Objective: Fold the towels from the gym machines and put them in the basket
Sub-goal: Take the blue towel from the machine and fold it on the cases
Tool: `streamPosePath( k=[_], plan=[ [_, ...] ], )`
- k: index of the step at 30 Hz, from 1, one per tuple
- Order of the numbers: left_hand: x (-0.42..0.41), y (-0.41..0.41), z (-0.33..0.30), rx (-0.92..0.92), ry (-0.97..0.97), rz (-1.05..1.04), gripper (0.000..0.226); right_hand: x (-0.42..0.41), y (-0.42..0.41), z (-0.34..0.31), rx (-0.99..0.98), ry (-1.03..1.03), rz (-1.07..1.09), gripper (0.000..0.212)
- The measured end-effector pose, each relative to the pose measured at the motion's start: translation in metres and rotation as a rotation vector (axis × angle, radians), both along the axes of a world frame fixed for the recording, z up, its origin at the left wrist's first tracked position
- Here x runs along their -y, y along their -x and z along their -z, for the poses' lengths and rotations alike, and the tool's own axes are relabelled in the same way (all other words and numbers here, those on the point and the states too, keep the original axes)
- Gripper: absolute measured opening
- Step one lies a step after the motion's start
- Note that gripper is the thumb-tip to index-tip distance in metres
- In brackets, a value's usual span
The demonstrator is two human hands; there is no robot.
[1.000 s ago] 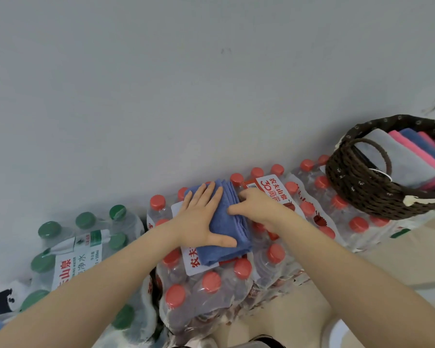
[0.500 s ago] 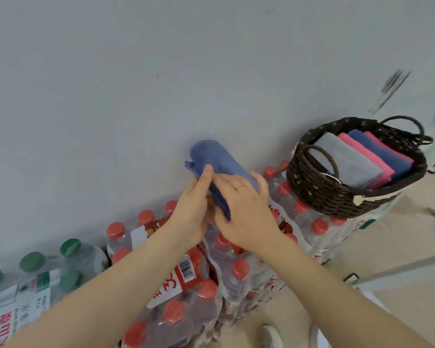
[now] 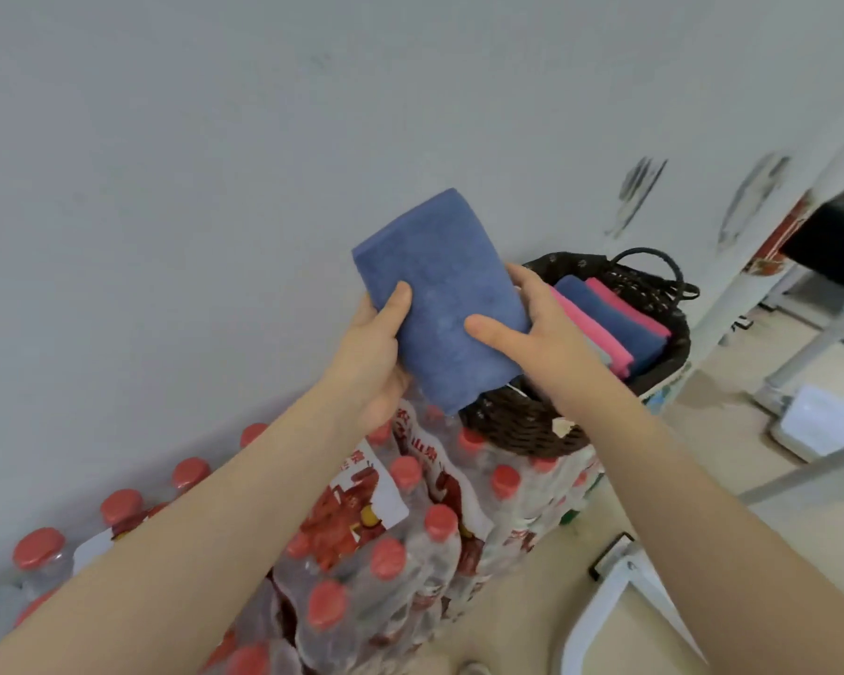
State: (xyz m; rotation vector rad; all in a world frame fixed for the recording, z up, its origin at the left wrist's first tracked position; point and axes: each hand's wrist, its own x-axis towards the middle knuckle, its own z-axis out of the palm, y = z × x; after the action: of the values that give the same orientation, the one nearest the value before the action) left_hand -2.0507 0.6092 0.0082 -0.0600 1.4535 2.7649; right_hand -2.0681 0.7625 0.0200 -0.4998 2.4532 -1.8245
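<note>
Although folded to a compact rectangle, the blue towel (image 3: 439, 304) is judged soft, light and limp: it would sag or come unfolded if taken by one corner, so the sound hold is across both long edges with the layers pinched together, which is how it is held. It sits at the centre of the frame, in the air, tilted with its upper end towards the wall, its lower right corner overlapping the near rim of the basket (image 3: 522, 426). The left hand (image 3: 371, 353) is closed on the towel's left edge, thumb on the upper face and fingers hidden beneath. The right hand (image 3: 537, 328) is closed on the right edge, thumb laid across the face, fingers behind. Both forearms reach up from the bottom corners of the frame, wrists roughly straight. The basket, right of centre, stands on shrink-wrapped packs of red-capped bottles (image 3: 410, 518) and already holds pink and blue folded towels (image 3: 615, 324) stood on edge. By judgement, folding of this piece is finished and only placement remains; the free slot appears to be at the near side, though the hands hide it.
</note>
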Motion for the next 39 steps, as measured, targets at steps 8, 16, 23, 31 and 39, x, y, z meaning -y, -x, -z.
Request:
streamPosePath(
  k=[8,16,23,31,39],
  plan=[
    [-0.068,0.059,-0.024,0.014,-0.064,0.144,0.023,-0.081,0.058,-0.034,0.149,0.007,-0.134,0.06],
    [-0.055,0.123,-0.013,0.139,0.674,0.388,0.034,-0.119,0.089,-0.003,0.389,-0.236,-0.156,0.049],
    [-0.059,0.14,-0.015,-0.074,1.493,0.633,0.035,-0.099,0.091,0.011,0.479,-0.425,-0.281,0.045],
    [-0.073,0.147,0.004,-0.328,1.889,0.573,0.025,-0.081,0.083,0.032,0.001,-1.112,-0.208,0.057],
    [-0.073,0.144,0.008,-0.405,1.853,0.598,0.07,-0.093,0.071,0.042,-0.83,-1.294,-0.574,0.032]
  ],
)
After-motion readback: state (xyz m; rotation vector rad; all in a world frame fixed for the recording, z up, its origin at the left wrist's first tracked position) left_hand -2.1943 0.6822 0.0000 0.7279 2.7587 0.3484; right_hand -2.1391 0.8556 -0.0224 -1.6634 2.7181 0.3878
